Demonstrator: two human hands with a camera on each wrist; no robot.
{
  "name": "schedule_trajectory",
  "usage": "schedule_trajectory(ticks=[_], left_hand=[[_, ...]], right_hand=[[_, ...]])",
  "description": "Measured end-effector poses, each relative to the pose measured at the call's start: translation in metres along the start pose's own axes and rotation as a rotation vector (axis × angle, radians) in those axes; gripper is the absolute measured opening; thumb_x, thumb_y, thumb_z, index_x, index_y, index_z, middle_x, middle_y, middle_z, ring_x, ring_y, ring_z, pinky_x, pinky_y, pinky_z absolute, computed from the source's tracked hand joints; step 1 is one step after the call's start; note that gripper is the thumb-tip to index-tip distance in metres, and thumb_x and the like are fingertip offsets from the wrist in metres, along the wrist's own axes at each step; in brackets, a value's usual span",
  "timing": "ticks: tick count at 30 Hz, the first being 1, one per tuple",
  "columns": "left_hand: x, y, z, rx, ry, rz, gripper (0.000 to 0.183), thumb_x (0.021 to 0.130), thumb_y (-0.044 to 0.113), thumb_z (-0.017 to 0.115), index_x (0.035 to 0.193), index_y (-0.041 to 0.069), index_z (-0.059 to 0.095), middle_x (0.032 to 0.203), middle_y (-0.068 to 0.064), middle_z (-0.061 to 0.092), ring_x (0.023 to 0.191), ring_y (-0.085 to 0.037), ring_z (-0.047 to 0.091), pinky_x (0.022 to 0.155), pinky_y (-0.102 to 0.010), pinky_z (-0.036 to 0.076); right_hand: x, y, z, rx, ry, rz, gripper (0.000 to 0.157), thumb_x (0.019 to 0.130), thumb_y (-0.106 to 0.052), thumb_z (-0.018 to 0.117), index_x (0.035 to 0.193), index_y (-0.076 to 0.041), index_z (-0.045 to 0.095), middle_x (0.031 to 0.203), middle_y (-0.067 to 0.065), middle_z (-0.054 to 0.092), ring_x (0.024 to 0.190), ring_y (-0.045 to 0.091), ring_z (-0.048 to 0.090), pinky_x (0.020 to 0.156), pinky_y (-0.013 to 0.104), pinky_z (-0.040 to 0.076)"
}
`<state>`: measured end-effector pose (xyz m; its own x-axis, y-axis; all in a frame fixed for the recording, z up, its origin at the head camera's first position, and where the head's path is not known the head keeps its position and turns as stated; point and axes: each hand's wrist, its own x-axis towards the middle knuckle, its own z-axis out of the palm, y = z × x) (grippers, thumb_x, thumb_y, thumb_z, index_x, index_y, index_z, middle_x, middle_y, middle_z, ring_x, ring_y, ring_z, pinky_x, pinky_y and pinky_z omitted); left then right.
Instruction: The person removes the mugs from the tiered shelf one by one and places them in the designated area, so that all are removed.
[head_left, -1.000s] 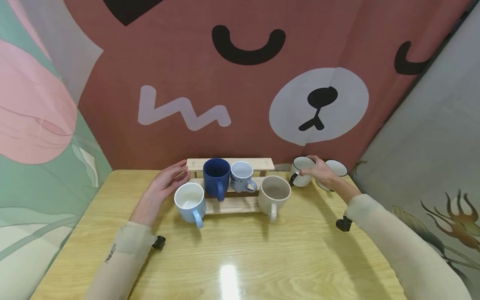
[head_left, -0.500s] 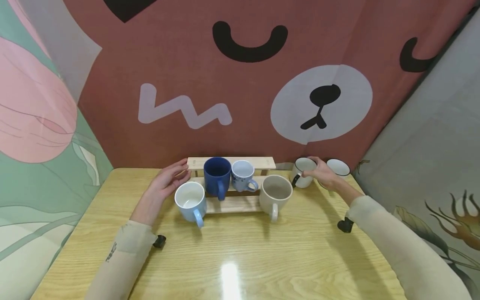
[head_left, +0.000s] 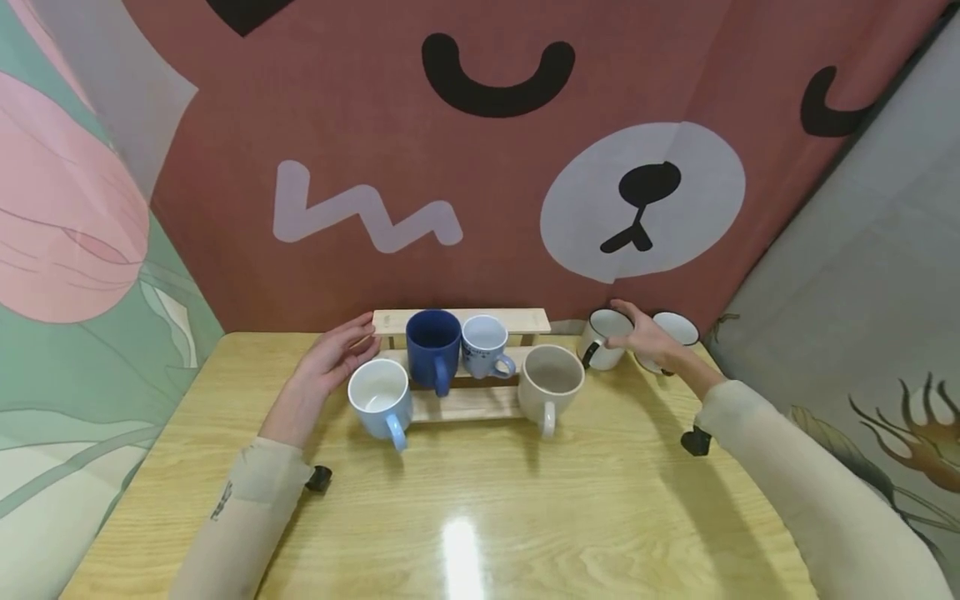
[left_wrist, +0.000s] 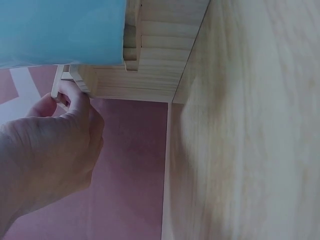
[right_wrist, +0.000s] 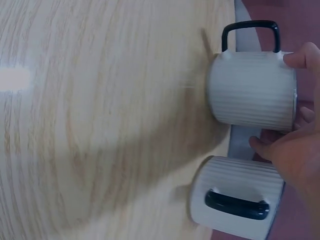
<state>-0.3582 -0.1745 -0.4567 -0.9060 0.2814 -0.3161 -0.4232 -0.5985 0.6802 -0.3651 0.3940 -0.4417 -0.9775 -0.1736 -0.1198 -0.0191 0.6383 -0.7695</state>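
In the head view my left hand [head_left: 330, 358] holds the left end of a pale wooden rack [head_left: 465, 404]; the left wrist view shows thumb and fingers pinching its top board [left_wrist: 59, 82]. On the rack stand a light blue mug [head_left: 378, 404], a dark blue mug [head_left: 431, 346], a small pale blue cup [head_left: 483, 337] and a beige mug [head_left: 543, 400]. My right hand [head_left: 652, 342] is spread at the rim of a white mug [right_wrist: 252, 90] with a black handle. Its thumb touches near the handle; one finger stands apart from the wall.
A second white ribbed mug [right_wrist: 240, 200] with a black handle stands right beside the first, partly behind my right hand. Both are on the wooden table [head_left: 450, 500] near its back edge. A printed cloth [head_left: 495, 200] hangs close behind.
My right fingers have spread wider at the white mug's rim, and its handle has turned slightly. My left hand stays on the rack. The head view has shifted a little.
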Motion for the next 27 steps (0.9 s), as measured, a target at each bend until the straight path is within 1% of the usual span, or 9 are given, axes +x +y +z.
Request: schedule_trajectory(ticks=[4, 7, 10, 13, 15, 18, 20, 22, 27], left_hand=[[0.0, 0.002, 0.0, -0.012, 0.0, 0.005, 0.029, 0.101, -0.004, 0.06, 0.127, 0.007, 0.065, 0.13, -0.009, 0.054, 0.1, -0.022, 0.064, 0.097, -0.034, 0.055], [0.001, 0.003, -0.001, -0.02, 0.001, 0.001, 0.028, 0.101, -0.005, 0.06, 0.126, 0.007, 0.065, 0.129, -0.009, 0.054, 0.1, -0.022, 0.064, 0.096, -0.034, 0.055], [0.0, 0.004, -0.002, -0.024, 0.01, -0.003, 0.028, 0.1, -0.005, 0.061, 0.126, 0.007, 0.065, 0.13, -0.009, 0.054, 0.101, -0.023, 0.063, 0.097, -0.034, 0.055], [-0.001, 0.004, -0.002, -0.024, 0.018, -0.005, 0.029, 0.1, -0.005, 0.062, 0.126, 0.007, 0.065, 0.133, -0.008, 0.052, 0.102, -0.022, 0.063, 0.098, -0.034, 0.054], [-0.002, 0.004, -0.002, -0.023, 0.018, -0.004, 0.029, 0.1, -0.005, 0.062, 0.126, 0.007, 0.065, 0.134, -0.008, 0.052, 0.102, -0.022, 0.063, 0.099, -0.034, 0.053], [-0.001, 0.004, -0.002, -0.02, 0.024, -0.002, 0.028, 0.099, -0.005, 0.062, 0.124, 0.008, 0.067, 0.133, -0.008, 0.052, 0.102, -0.022, 0.063, 0.099, -0.034, 0.054], [-0.001, 0.003, -0.003, -0.023, 0.018, -0.004, 0.027, 0.1, -0.004, 0.061, 0.124, 0.008, 0.067, 0.134, -0.008, 0.052, 0.102, -0.022, 0.063, 0.098, -0.033, 0.054], [0.0, 0.003, -0.003, -0.025, 0.016, -0.006, 0.027, 0.1, -0.004, 0.061, 0.124, 0.008, 0.067, 0.134, -0.008, 0.052, 0.103, -0.022, 0.062, 0.098, -0.033, 0.054], [0.0, 0.001, 0.0, -0.016, -0.003, -0.008, 0.035, 0.101, -0.003, 0.06, 0.134, 0.007, 0.06, 0.136, -0.008, 0.049, 0.104, -0.022, 0.062, 0.098, -0.033, 0.054]], right_hand=[[0.001, -0.011, -0.006, 0.022, -0.024, -0.05, 0.087, 0.096, -0.01, 0.069, 0.161, 0.0, 0.013, 0.165, 0.024, 0.014, 0.15, 0.043, 0.01, 0.119, 0.064, 0.015], [0.001, -0.022, -0.01, 0.033, -0.023, -0.067, 0.079, 0.1, -0.011, 0.063, 0.161, 0.001, 0.014, 0.165, 0.024, 0.015, 0.15, 0.043, 0.011, 0.119, 0.064, 0.017], [0.0, -0.034, -0.012, 0.03, -0.005, -0.075, 0.074, 0.104, -0.017, 0.058, 0.161, -0.001, 0.015, 0.164, 0.024, 0.017, 0.147, 0.045, 0.019, 0.115, 0.066, 0.024], [-0.002, -0.05, -0.011, 0.028, 0.029, -0.075, 0.07, 0.104, -0.024, 0.058, 0.161, -0.006, 0.022, 0.162, 0.022, 0.026, 0.144, 0.043, 0.028, 0.113, 0.065, 0.03], [-0.003, -0.062, -0.007, 0.035, 0.042, -0.083, 0.068, 0.103, -0.027, 0.059, 0.16, -0.008, 0.027, 0.16, 0.02, 0.03, 0.143, 0.041, 0.031, 0.113, 0.064, 0.03], [-0.008, -0.08, 0.001, 0.05, 0.047, -0.105, 0.064, 0.103, -0.027, 0.06, 0.158, -0.008, 0.032, 0.157, 0.018, 0.035, 0.137, 0.039, 0.041, 0.114, 0.062, 0.03], [-0.011, -0.093, 0.008, 0.053, 0.05, -0.125, 0.062, 0.104, -0.027, 0.06, 0.157, -0.008, 0.035, 0.157, 0.017, 0.036, 0.135, 0.037, 0.044, 0.113, 0.061, 0.032], [-0.014, -0.104, 0.015, 0.075, 0.041, -0.139, 0.058, 0.104, -0.026, 0.058, 0.156, -0.008, 0.037, 0.155, 0.017, 0.039, 0.13, 0.036, 0.051, 0.112, 0.058, 0.036], [-0.022, -0.128, 0.036, 0.138, 0.002, -0.196, 0.048, 0.106, -0.021, 0.058, 0.15, -0.007, 0.045, 0.147, 0.015, 0.048, 0.123, 0.03, 0.056, 0.107, 0.049, 0.045]])
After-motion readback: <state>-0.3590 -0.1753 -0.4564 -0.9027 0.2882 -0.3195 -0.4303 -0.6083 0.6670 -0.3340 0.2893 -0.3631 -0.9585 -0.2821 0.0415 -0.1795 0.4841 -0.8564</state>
